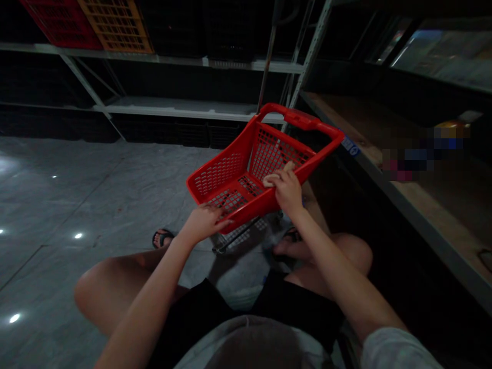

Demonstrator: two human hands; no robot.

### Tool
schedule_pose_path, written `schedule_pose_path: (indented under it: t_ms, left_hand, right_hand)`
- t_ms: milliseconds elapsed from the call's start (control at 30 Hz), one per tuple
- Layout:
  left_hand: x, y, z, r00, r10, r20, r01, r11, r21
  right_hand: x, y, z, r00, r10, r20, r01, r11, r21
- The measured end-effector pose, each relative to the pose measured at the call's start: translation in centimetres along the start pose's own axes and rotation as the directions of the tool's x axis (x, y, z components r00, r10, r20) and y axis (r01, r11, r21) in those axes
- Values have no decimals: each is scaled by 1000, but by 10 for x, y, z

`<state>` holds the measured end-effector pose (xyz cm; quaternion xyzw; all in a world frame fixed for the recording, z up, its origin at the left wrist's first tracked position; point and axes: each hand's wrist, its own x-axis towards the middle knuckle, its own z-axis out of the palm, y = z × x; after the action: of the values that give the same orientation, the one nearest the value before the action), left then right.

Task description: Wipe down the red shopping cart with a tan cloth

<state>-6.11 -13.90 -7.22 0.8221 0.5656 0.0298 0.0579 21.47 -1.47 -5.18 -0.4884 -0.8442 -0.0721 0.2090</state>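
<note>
1. behind the red plastic shopping basket (pixel 226 174), a grey marble-look floor (pixel 96 205) runs back to a metal shelving rack (pixel 184 108), with a red crate (pixel 61 20) and an orange crate (pixel 117 25) on its top level.
2. right of the basket is a wooden shelf board (pixel 353 123), and the goods further along it are too blurred to name.
3. the basket is tilted in front of my knees. just under its near end is a wire frame (pixel 238 236), and i cannot tell if that frame belongs to the basket. my sandalled left foot (pixel 163 237) shows on the floor below it.
4. my right hand (pixel 288 192) is closed around a tan cloth or sponge (pixel 271 179), i cannot tell which, and presses it against the inside of the basket's right wall.
5. my left hand (pixel 203 223) is spread across the near rim of the basket. i cannot tell if it is gripping or only resting there.
6. the basket's long axis points away from me and a little right, toward its red handle (pixel 300 118). the tan cloth or sponge is inside the basket, and my right hand is the nearer one to that far handle.
</note>
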Motion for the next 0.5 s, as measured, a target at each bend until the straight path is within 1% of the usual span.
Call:
schedule_pose_path:
  t_ms: [67,100,133,167,200,233,267,333,400,433,500]
  left_hand:
    - [-1,-10,2,999,-40,33,38,998,54]
    - [-2,-13,5,999,-47,25,46,997,58]
    - [-4,-15,9,999,-49,3,49,997,52]
    - [-5,-16,12,998,-51,-31,52,998,42]
    - [-7,-16,16,996,-54,-69,56,998,31]
    - [-8,-16,19,993,-52,-108,55,998,24]
    - [-9,-15,22,988,-47,-146,50,999,21]
    - [-11,-15,26,978,-10,-210,15,1000,23]
    - [-10,-14,27,969,53,-240,-46,998,33]
    - [-9,-13,27,967,85,-240,-78,996,40]
    - [-5,-10,28,964,134,-229,-125,991,53]
  right_hand:
    - [-24,-40,10,995,-99,-6,99,989,109]
    - [-34,-56,12,991,-131,-21,133,982,137]
    - [-42,-67,13,985,-171,-35,174,973,151]
    - [-46,-72,13,977,-209,-45,214,966,149]
    - [-47,-71,11,968,-247,-50,252,958,134]
    - [-45,-64,10,956,-290,-50,294,949,117]
    - [-40,-52,8,944,-326,-51,330,939,99]
    - [-28,-15,6,935,-346,-81,351,935,59]
    - [-14,28,6,955,-251,-160,252,968,-15]
    - [-7,48,7,964,-175,-199,167,984,-56]
    - [4,80,7,970,-79,-230,55,993,-106]
